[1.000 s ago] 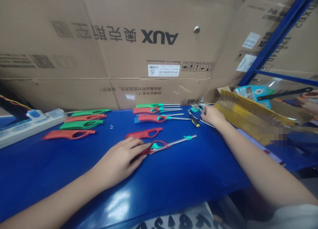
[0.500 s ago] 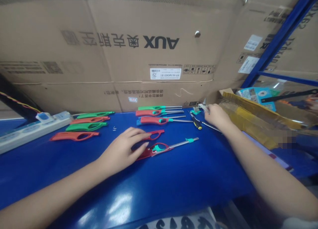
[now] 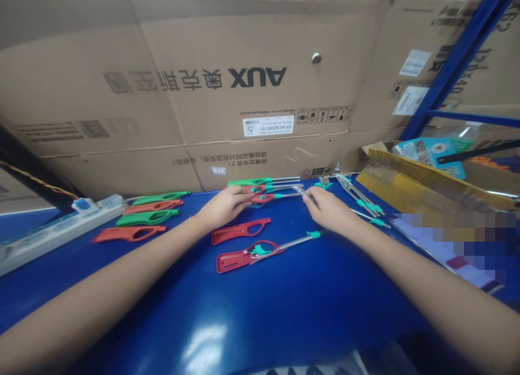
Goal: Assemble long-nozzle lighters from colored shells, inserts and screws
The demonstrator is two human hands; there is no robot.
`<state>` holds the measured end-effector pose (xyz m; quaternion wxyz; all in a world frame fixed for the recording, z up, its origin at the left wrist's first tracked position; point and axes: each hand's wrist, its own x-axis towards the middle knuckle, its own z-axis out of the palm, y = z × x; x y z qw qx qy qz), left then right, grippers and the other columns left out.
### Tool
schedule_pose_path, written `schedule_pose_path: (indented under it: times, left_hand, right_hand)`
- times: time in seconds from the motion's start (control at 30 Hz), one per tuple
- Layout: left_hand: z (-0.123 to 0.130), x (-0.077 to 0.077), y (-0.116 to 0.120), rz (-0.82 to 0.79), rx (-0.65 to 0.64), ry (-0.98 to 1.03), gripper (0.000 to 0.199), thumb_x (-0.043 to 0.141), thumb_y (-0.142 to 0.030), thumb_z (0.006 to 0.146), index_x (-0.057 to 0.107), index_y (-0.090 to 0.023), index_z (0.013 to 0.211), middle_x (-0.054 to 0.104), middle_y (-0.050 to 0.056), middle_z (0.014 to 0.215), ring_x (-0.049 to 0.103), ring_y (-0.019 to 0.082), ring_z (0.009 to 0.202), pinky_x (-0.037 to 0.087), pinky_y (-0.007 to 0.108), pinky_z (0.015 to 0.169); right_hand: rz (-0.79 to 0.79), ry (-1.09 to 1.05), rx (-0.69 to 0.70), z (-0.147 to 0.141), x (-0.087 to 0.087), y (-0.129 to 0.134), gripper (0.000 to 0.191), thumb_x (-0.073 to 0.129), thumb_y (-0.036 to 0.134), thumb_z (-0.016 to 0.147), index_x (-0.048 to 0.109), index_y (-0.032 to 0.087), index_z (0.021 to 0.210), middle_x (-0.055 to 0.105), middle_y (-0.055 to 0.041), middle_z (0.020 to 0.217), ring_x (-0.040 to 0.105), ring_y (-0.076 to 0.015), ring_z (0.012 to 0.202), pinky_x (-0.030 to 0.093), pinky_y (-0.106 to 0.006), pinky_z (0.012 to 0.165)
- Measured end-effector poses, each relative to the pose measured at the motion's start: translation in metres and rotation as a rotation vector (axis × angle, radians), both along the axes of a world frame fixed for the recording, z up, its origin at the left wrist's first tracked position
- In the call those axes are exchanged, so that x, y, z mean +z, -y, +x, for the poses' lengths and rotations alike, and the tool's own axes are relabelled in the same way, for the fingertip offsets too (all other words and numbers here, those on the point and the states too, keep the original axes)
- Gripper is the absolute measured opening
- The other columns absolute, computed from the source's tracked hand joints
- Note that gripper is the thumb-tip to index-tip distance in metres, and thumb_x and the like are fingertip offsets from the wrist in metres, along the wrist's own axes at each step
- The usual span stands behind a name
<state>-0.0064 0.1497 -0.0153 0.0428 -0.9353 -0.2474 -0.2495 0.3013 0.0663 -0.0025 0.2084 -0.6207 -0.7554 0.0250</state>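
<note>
My left hand [image 3: 225, 206] lies on the handle end of a red long-nosed lighter [image 3: 262, 198], fingers bent over it and hiding most of the handle. Between the thumb and fingers of my right hand [image 3: 328, 208] sticks out a small silvery piece [image 3: 299, 190], its far part hidden in the hand. Nearer me lies an opened red handle shell [image 3: 233, 259] with a teal trigger [image 3: 260, 250] and a metal tube [image 3: 296, 241] in it. Just behind that shell is a bare red half shell [image 3: 227, 233]. Other lighters with a green handle [image 3: 248, 183] lie at the back.
Red and green handle shells [image 3: 148, 218] lie in a row at the left, beside a white power strip [image 3: 60, 226]. Several metal tubes with teal ends [image 3: 359, 196] lie right of my right hand. A taped cardboard box [image 3: 400, 188] stands at the right; a cardboard wall [image 3: 182, 115] closes the back.
My left hand has moved from the near red shells to the lighters at the back. My right hand has come left and nearer, uncovering the metal tubes; the yellow-handled tool is out of sight.
</note>
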Motion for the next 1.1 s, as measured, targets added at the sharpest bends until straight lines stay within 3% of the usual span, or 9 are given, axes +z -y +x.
schedule_pose_path:
  times: [0.33, 0.6, 0.9, 1.0, 1.1]
  left_hand:
    - [-0.014, -0.003, 0.003, 0.066, 0.087, 0.03, 0.033, 0.051, -0.031, 0.101, 0.075, -0.014, 0.115, 0.072, 0.015, 0.11, 0.067, 0.026, 0.099, 0.058, 0.041, 0.088]
    - [-0.013, 0.0, 0.007, 0.085, 0.141, 0.001, 0.036, 0.05, -0.037, 0.102, 0.076, -0.017, 0.115, 0.075, 0.014, 0.109, 0.068, 0.028, 0.096, 0.057, 0.042, 0.083]
    - [-0.013, 0.008, 0.008, 0.029, 0.154, 0.049, 0.029, 0.056, -0.036, 0.098, 0.079, -0.019, 0.105, 0.076, 0.013, 0.104, 0.068, 0.027, 0.093, 0.057, 0.042, 0.082]
    - [-0.004, 0.014, 0.021, -0.001, 0.16, 0.146, 0.03, 0.058, -0.037, 0.097, 0.078, -0.018, 0.108, 0.076, 0.013, 0.103, 0.068, 0.028, 0.099, 0.056, 0.044, 0.088]
    - [0.013, 0.02, 0.051, -0.096, 0.148, 0.265, 0.033, 0.059, -0.043, 0.098, 0.077, -0.019, 0.111, 0.078, 0.011, 0.109, 0.071, 0.024, 0.103, 0.057, 0.04, 0.094]
  right_hand:
    - [0.027, -0.1, 0.087, -0.004, -0.005, 0.001, 0.018, 0.047, 0.029, 0.099, 0.057, 0.019, 0.088, 0.063, -0.0077, 0.093, 0.059, -0.0201, 0.079, 0.042, -0.031, 0.071]
    - [0.22, -0.256, 0.328, -0.014, -0.009, 0.008, 0.022, 0.054, 0.033, 0.098, 0.069, 0.017, 0.1, 0.058, -0.007, 0.093, 0.057, -0.0193, 0.083, 0.046, -0.032, 0.073]
    - [0.248, -0.263, 0.379, -0.018, -0.01, 0.013, 0.026, 0.057, 0.031, 0.097, 0.072, 0.014, 0.11, 0.055, -0.006, 0.09, 0.057, -0.0182, 0.081, 0.048, -0.034, 0.074]
    - [0.232, -0.354, 0.372, -0.024, -0.007, 0.017, 0.024, 0.058, 0.031, 0.096, 0.073, 0.015, 0.105, 0.055, -0.0034, 0.083, 0.054, -0.0154, 0.073, 0.047, -0.032, 0.07]
    - [0.139, -0.535, 0.368, -0.038, -0.002, 0.027, 0.021, 0.059, 0.032, 0.095, 0.073, 0.017, 0.1, 0.055, -0.001, 0.078, 0.05, -0.0125, 0.065, 0.044, -0.028, 0.062]
